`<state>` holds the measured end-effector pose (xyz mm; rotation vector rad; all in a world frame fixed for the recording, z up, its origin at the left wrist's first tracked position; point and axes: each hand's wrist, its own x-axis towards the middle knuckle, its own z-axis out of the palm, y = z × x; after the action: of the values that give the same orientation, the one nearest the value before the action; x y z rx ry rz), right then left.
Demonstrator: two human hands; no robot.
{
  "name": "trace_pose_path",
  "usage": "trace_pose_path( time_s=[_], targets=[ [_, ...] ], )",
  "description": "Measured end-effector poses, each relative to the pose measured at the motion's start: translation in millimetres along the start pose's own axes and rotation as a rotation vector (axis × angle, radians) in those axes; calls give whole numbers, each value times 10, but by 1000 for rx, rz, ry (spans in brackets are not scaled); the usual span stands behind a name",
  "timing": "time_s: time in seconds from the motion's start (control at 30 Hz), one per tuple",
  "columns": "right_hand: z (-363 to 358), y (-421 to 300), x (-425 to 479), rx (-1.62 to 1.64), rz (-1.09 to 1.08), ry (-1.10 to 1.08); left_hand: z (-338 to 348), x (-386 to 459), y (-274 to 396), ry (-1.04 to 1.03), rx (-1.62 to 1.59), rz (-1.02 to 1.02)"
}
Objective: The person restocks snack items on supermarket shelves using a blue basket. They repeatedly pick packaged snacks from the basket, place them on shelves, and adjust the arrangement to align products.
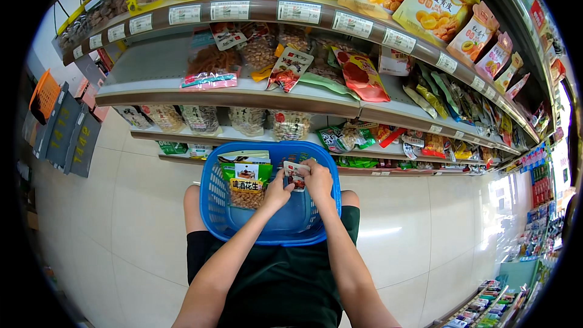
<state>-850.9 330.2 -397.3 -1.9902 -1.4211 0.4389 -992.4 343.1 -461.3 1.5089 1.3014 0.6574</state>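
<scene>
A blue plastic basket [278, 238] rests on my lap. Over its right half, my left hand [278, 191] and my right hand [317, 180] pinch a small white and red snack packet [295, 176] between them, thumbs on its front. The far side of my right hand's fingers is hidden. A green and clear bag of peanuts [246, 189] stands upright against the basket's left part, with another light-coloured packet [243, 155] behind it.
In front are curved store shelves [227, 97] with bagged snacks, among them a red pouch [360, 74] and a white-red packet [289, 68]. Grey crates [82, 143] and an orange basket [44, 95] stand at the left. Goods racks [492, 305] are at the lower right.
</scene>
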Motion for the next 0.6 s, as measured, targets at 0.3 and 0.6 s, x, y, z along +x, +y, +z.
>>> trace_pose_path(
  time_s=[0.3,0.6],
  targets=[
    [686,693,56,9,106,-71,302,95,-219,-280,213,-165],
    [910,754,96,-56,239,-134,495,173,-398,-319,209,-197]
  ],
)
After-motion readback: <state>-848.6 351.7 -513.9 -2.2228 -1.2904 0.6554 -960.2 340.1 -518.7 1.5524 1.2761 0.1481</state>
